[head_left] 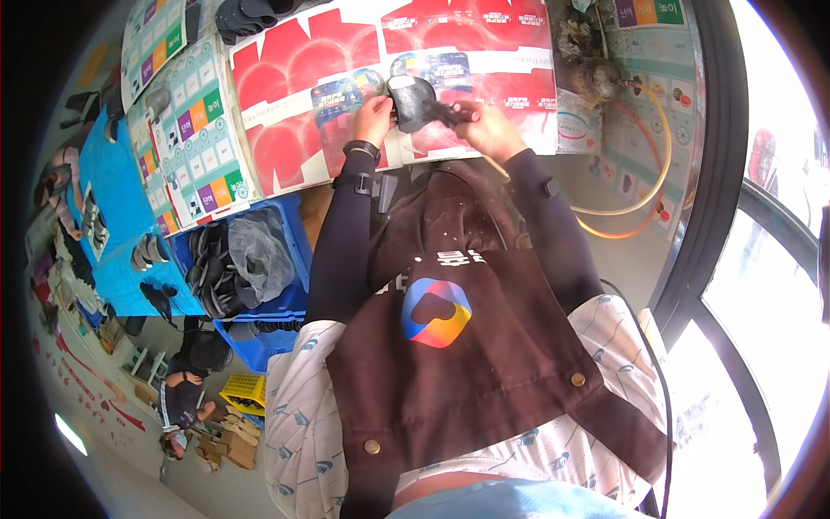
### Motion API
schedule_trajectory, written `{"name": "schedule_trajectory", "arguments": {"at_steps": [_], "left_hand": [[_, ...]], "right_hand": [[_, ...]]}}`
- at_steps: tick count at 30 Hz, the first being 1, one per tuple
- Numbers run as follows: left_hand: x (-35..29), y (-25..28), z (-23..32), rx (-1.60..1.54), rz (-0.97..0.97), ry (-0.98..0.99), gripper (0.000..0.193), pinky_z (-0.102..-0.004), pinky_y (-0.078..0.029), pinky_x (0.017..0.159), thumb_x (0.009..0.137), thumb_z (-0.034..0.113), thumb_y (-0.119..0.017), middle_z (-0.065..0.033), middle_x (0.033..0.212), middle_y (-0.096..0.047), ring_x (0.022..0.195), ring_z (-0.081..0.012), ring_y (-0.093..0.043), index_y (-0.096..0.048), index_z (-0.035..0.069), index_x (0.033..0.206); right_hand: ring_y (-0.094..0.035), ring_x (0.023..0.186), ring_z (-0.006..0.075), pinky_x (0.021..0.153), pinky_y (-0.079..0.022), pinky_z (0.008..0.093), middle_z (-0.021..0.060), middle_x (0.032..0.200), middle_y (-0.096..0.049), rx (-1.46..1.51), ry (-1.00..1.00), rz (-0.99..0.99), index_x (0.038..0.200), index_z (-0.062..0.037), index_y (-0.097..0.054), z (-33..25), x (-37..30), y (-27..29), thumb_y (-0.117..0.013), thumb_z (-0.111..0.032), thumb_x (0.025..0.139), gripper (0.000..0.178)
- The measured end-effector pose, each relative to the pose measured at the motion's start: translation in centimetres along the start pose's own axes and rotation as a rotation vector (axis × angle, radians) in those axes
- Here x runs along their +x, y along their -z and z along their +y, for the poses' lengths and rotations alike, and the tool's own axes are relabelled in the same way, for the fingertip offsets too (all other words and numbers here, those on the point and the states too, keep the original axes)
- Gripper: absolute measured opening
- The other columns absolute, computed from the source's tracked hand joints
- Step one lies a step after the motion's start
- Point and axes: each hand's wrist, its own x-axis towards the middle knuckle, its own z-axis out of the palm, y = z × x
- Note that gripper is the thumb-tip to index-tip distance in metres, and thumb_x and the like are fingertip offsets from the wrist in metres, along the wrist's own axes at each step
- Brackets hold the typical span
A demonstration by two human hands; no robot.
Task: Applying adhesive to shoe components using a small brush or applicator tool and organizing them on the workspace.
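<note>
Over the near part of the worktable, a black curved piece with a pale patch at its upper end is held up. My left hand pinches its left edge between thumb and fingers. My right hand is closed round the handle of a dark brush. The bristles reach the piece's right side; whether they touch it I cannot tell. Red and white printed card sheets cover the tabletop beneath both hands.
Black curved pieces lie at the table's far edge. A crusted container stands right, near a yellow-orange hose. Blue crates hold black items and a clear plastic bag. Other people are at left, by a blue-covered table.
</note>
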Motion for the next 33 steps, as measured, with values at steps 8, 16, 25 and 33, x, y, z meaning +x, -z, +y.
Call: {"name": "schedule_trajectory", "arguments": {"at_steps": [8,16,25,33], "left_hand": [[-0.5,-0.8,0.8,0.022,-0.008,-0.009,0.043,-0.0306,-0.059,0.073,0.096,0.025,-0.067,-0.0119,0.114,-0.068,0.096,-0.0189,-0.069,-0.058,-0.003,0.127],[-0.8,-1.3,1.2,0.082,-0.001,-0.043,0.054,-0.0302,-0.058,0.073,0.090,0.028,-0.075,-0.0149,0.115,-0.068,0.095,-0.0194,-0.069,-0.055,-0.004,0.129],[-0.4,-1.1,1.1,0.130,-0.020,-0.063,0.060,-0.0327,-0.058,0.078,0.086,0.026,-0.079,-0.0162,0.117,-0.064,0.098,-0.0207,-0.067,-0.053,-0.006,0.129],[1.7,0.1,-1.2,0.352,0.088,-0.146,0.049,-0.0318,-0.059,0.071,0.087,0.022,-0.076,-0.0149,0.111,-0.069,0.090,-0.0192,-0.069,-0.059,-0.003,0.125]], "right_hand": [[-0.064,0.099,0.0425,0.086,-0.051,0.0489,0.0247,0.100,-0.068,-0.120,-0.129,-0.041,0.110,-0.0088,-0.070,1.1,-0.9,-0.8,-0.053,-0.032,0.091,0.035],[-0.063,0.093,0.0472,0.082,-0.050,0.0540,0.0269,0.092,-0.067,-0.204,-0.073,0.128,0.103,-0.0067,-0.069,1.3,0.3,-0.3,-0.049,-0.028,0.093,0.031],[-0.063,0.093,0.0464,0.082,-0.049,0.0550,0.0273,0.092,-0.067,-0.296,-0.082,0.084,0.104,-0.0080,-0.070,1.3,-0.7,-0.5,-0.048,-0.026,0.092,0.031],[-0.067,0.081,0.0232,0.074,-0.050,0.0344,0.0143,0.090,-0.071,0.370,-0.063,-0.145,0.106,0.0023,-0.069,4.4,0.4,-2.2,-0.071,-0.021,0.075,0.039]]}}
